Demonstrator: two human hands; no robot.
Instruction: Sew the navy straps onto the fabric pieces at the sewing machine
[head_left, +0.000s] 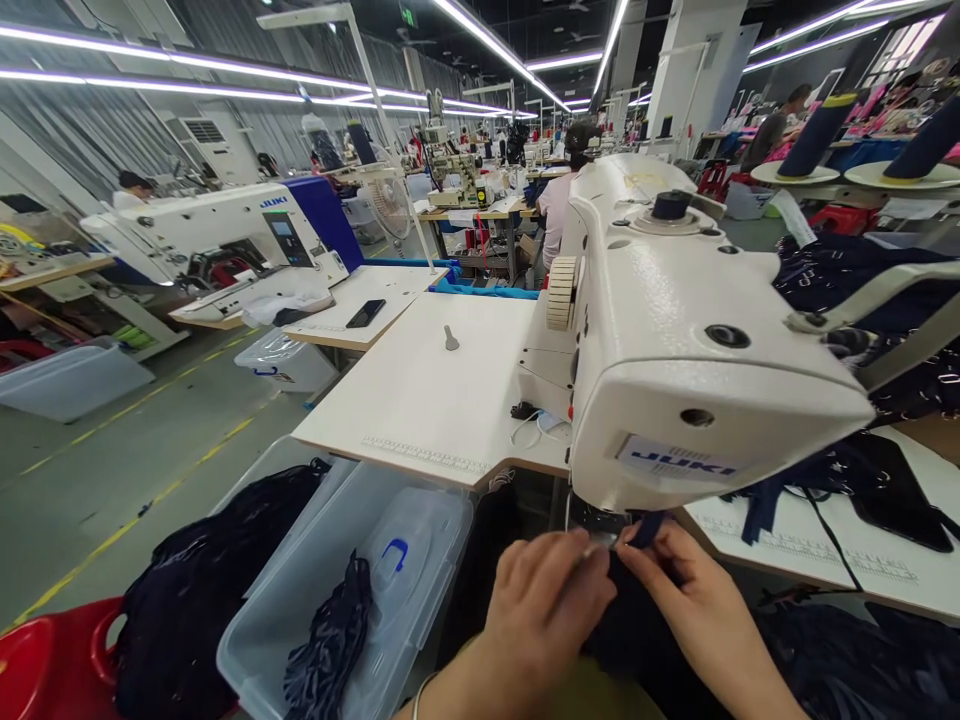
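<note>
Directly under the head of a white sewing machine [675, 330], both my hands meet close to the needle area. My right hand [686, 575] pinches a strip of dark navy fabric [646, 529] between thumb and fingers. Just left of it, my left hand [544, 590] is closed, its fingers curled; a small pale bit shows at the fingertips, and what it grips is hidden and slightly blurred. Dark cloth [626, 620] hangs below the hands. The needle and presser foot are mostly covered by the machine head and my fingers.
Left of the machine spreads a white table [427, 390] bearing a small grey metal piece [451, 338]. Below stands a clear plastic bin [420, 590] with navy fabric inside. A phone [366, 314] lies farther left; a dark tablet-like slab [900, 490] rests at right. Navy garments [862, 290] are heaped behind.
</note>
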